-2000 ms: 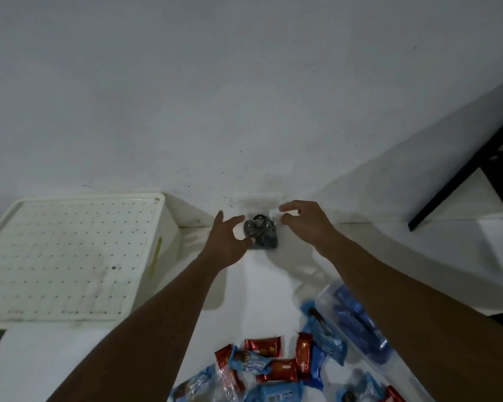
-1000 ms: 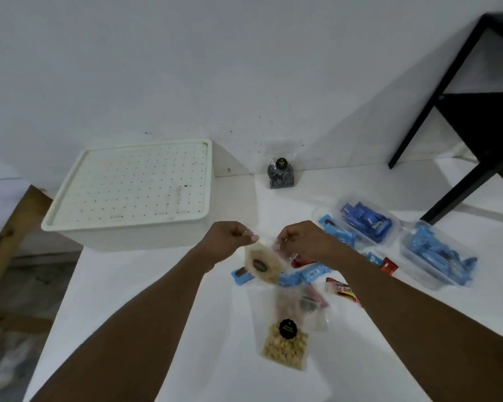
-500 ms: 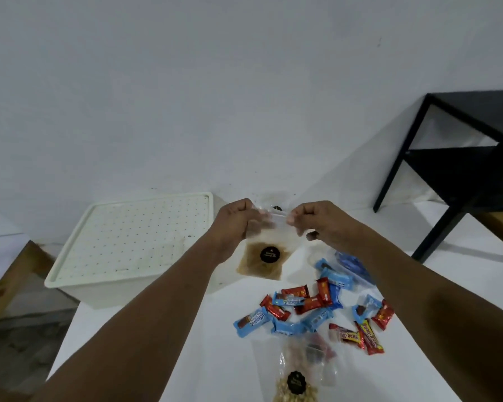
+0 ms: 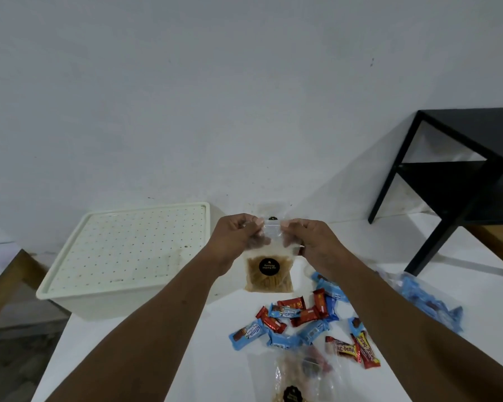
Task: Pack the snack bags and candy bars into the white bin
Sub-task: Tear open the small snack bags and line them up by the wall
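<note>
A clear snack bag (image 4: 269, 274) of brown strips with a round black label hangs upright above the white table. My left hand (image 4: 235, 237) pinches its top left corner and my right hand (image 4: 308, 242) pinches its top right corner. The white bin (image 4: 122, 297) stands to the left with its dotted lid on. Below the bag lies a heap of red and blue candy bars (image 4: 299, 323). A second clear snack bag (image 4: 296, 378) lies at the bottom edge, partly cut off.
A clear tub of blue bars (image 4: 430, 303) sits to the right, half hidden by my right arm. A black metal shelf (image 4: 459, 175) stands at the far right. A white wall is close behind the table. A wooden frame (image 4: 3, 282) shows at the left.
Both hands left the dark bag by the wall, picked up the brown-strip bag over the candy heap and lifted it upright. In the last half second it hardly moved.
</note>
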